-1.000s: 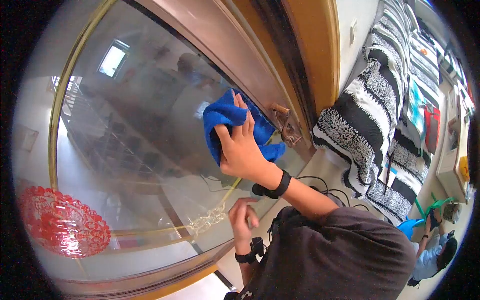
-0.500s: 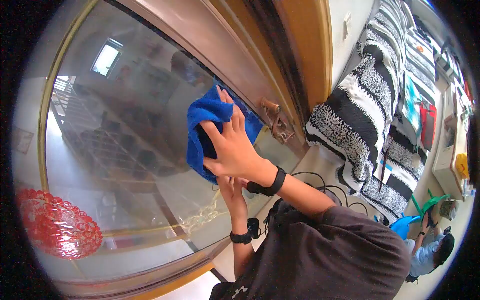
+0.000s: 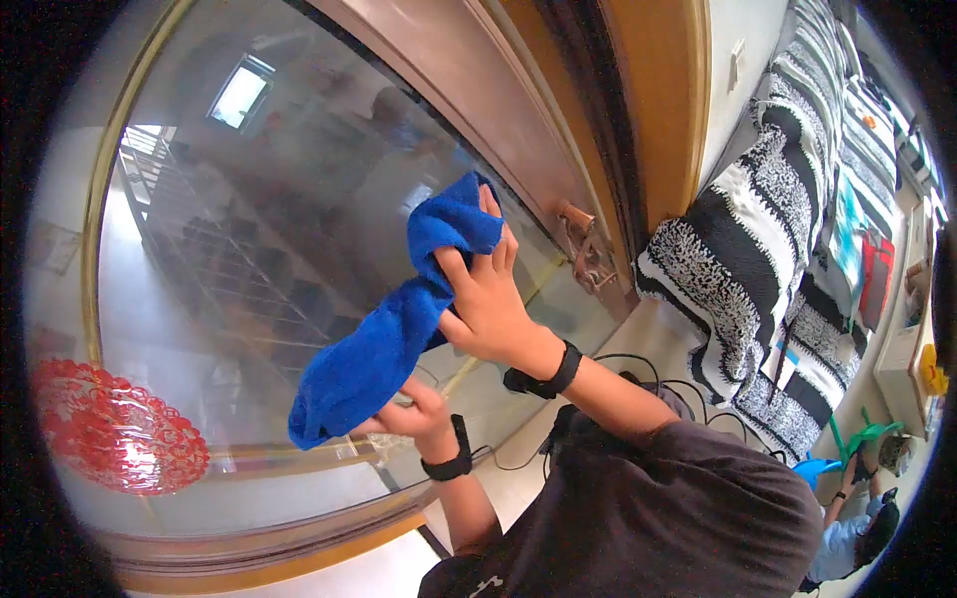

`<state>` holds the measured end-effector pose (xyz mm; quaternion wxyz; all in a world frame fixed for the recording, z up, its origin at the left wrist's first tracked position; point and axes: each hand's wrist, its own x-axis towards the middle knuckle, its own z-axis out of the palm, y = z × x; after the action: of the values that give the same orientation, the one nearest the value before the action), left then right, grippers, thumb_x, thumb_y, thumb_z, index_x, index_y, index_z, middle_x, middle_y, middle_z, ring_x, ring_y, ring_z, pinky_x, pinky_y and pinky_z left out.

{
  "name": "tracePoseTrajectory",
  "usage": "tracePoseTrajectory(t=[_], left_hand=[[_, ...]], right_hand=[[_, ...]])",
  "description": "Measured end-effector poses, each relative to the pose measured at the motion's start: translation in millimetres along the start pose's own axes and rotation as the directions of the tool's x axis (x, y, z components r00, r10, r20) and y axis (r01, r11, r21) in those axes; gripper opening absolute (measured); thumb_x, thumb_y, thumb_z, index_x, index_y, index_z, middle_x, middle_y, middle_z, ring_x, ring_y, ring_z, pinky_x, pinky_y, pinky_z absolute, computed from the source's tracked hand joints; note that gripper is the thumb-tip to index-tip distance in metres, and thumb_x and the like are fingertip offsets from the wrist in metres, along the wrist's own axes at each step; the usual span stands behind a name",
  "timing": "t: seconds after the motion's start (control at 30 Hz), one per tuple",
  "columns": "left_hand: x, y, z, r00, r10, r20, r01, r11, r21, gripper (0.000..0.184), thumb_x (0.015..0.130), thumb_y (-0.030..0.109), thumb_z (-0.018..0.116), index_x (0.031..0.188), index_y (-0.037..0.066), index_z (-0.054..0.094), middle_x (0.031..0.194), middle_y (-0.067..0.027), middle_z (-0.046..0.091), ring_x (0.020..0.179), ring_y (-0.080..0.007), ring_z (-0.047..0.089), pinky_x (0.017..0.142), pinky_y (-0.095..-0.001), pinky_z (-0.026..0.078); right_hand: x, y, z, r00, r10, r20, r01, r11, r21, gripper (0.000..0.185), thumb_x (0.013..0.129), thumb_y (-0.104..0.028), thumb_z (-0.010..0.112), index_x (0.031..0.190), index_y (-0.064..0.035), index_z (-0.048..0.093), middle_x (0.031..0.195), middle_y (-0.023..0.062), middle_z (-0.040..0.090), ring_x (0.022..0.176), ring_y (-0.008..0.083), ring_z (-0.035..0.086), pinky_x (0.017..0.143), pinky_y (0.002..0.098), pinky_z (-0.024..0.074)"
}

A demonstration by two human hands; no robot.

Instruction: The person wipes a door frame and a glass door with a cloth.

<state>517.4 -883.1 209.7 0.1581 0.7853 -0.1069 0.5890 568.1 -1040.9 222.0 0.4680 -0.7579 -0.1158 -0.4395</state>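
Observation:
A blue cloth lies against the glass door panel, stretched lengthwise and bunched near its upper end. My right hand grips that bunched end, its fingers tucked into the folds. At the lower end, my left hand holds the cloth's edge, with some fingertips hidden by the fabric. Each wrist wears a black band. The glass shows reflections of a window and railings.
A metal door handle sits on the frame near my right hand. A red paper cutout is on the glass at lower left. Black-and-white striped covers drape furniture at right. Cables run along the floor; another person is at lower right.
My left hand has moved down and left from beneath my right wrist, drawing out the cloth's lower end. My right hand appears slightly lower and to the right, as the view shifted too.

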Motion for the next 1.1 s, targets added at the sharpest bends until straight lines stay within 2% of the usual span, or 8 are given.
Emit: tracePoseTrajectory(t=[0.13, 0.33, 0.37, 0.47, 0.6, 0.73, 0.87, 1.1], left_hand=[[21.2, 4.6, -6.9, 0.998, 0.020, 0.056, -0.028, 0.987, 0.158, 0.040, 0.090, 0.011, 0.051, 0.124, -0.010, 0.048, 0.136, -0.0295, 0.032, 0.126, -0.0379, 0.034, 0.105, -0.0492, 0.027], [36.5, 29.3, -6.2, 0.932, -0.359, -0.045, 0.320, 0.877, -0.358, 0.033, 0.095, 0.010, 0.046, 0.123, -0.007, 0.043, 0.107, -0.0164, 0.057, 0.100, -0.0235, 0.056, 0.086, -0.0352, 0.045], [30.5, 13.9, -9.5, 0.920, -0.389, -0.057, 0.354, 0.883, -0.307, 0.012, 0.096, 0.010, 0.045, 0.102, -0.001, 0.046, 0.077, -0.0070, 0.057, 0.066, -0.0131, 0.054, 0.059, -0.0255, 0.043], [47.2, 49.7, -14.8, 0.820, -0.568, 0.069, 0.547, 0.744, -0.384, 0.012, 0.096, 0.011, 0.046, 0.087, 0.006, 0.040, 0.061, -0.0020, 0.047, 0.045, -0.0064, 0.036, 0.042, -0.0218, 0.025], [50.5, 59.7, -25.6, 0.724, -0.639, 0.260, 0.658, 0.527, -0.537, 0.026, 0.095, 0.007, 0.046, 0.118, -0.005, 0.048, 0.069, -0.0061, 0.053, 0.042, -0.0036, 0.026, 0.039, -0.0208, 0.019], [55.5, 45.8, -22.7, 0.792, -0.607, 0.071, 0.538, 0.637, -0.553, 0.015, 0.093, 0.011, 0.052, 0.091, -0.003, 0.055, 0.073, -0.0048, 0.052, 0.057, -0.0094, 0.047, 0.049, -0.0230, 0.035], [51.8, 31.4, -24.8, 0.942, -0.336, -0.023, 0.318, 0.911, -0.263, 0.029, 0.096, 0.008, 0.050, 0.118, -0.010, 0.051, 0.120, -0.0160, 0.044, 0.105, -0.0255, 0.054, 0.089, -0.0356, 0.045], [30.9, -23.5, 18.8, 0.993, 0.097, 0.063, -0.114, 0.910, 0.399, 0.066, 0.098, 0.041, 0.040, 0.143, -0.006, 0.028, 0.151, -0.0300, 0.021, 0.140, -0.0460, 0.016, 0.110, -0.0589, 0.005]], right_hand=[[0.7, 3.2, -4.0, 1.000, -0.009, -0.027, 0.010, 1.000, 0.020, 0.050, 0.083, -0.036, 0.055, 0.124, -0.0091, 0.053, 0.150, 0.0334, 0.018, 0.137, 0.0488, 0.019, 0.109, 0.0502, 0.0157], [2.0, 6.6, -13.1, 1.000, 0.004, 0.011, -0.005, 0.994, 0.106, 0.045, 0.081, -0.031, 0.058, 0.121, -0.0102, 0.055, 0.149, 0.0327, 0.021, 0.136, 0.0465, 0.022, 0.108, 0.0488, 0.0166], [2.6, 6.5, -12.3, 1.000, 0.008, -0.004, -0.008, 0.995, 0.104, 0.044, 0.080, -0.027, 0.059, 0.121, -0.0106, 0.055, 0.148, 0.0327, 0.021, 0.136, 0.0466, 0.023, 0.108, 0.0489, 0.0173], [0.2, 7.3, -5.5, 0.999, 0.009, -0.035, -0.006, 0.996, 0.088, 0.049, 0.078, -0.020, 0.061, 0.124, -0.0098, 0.053, 0.147, 0.0308, 0.024, 0.133, 0.0464, 0.025, 0.106, 0.0500, 0.0191], [4.5, 5.7, -5.7, 0.996, -0.007, -0.088, 0.014, 0.997, 0.081, 0.055, 0.074, -0.014, 0.060, 0.128, -0.0094, 0.051, 0.145, 0.0292, 0.026, 0.130, 0.0463, 0.027, 0.104, 0.0511, 0.0208], [3.9, 4.8, -7.5, 0.997, 0.011, -0.078, -0.004, 0.995, 0.096, 0.057, 0.071, -0.012, 0.059, 0.127, -0.0097, 0.051, 0.145, 0.0293, 0.025, 0.130, 0.0466, 0.027, 0.105, 0.0511, 0.0203], [5.4, 5.1, -9.4, 0.996, 0.004, -0.094, 0.006, 0.994, 0.107, 0.057, 0.070, -0.010, 0.057, 0.126, -0.0082, 0.051, 0.146, 0.0297, 0.024, 0.132, 0.0464, 0.025, 0.107, 0.0506, 0.0198], [-4.4, -3.6, 4.0, 0.971, 0.147, -0.191, -0.089, 0.955, 0.282, 0.059, 0.073, -0.011, 0.056, 0.130, -0.0042, 0.048, 0.147, 0.0321, 0.022, 0.139, 0.0517, 0.016, 0.112, 0.0550, 0.0178]])
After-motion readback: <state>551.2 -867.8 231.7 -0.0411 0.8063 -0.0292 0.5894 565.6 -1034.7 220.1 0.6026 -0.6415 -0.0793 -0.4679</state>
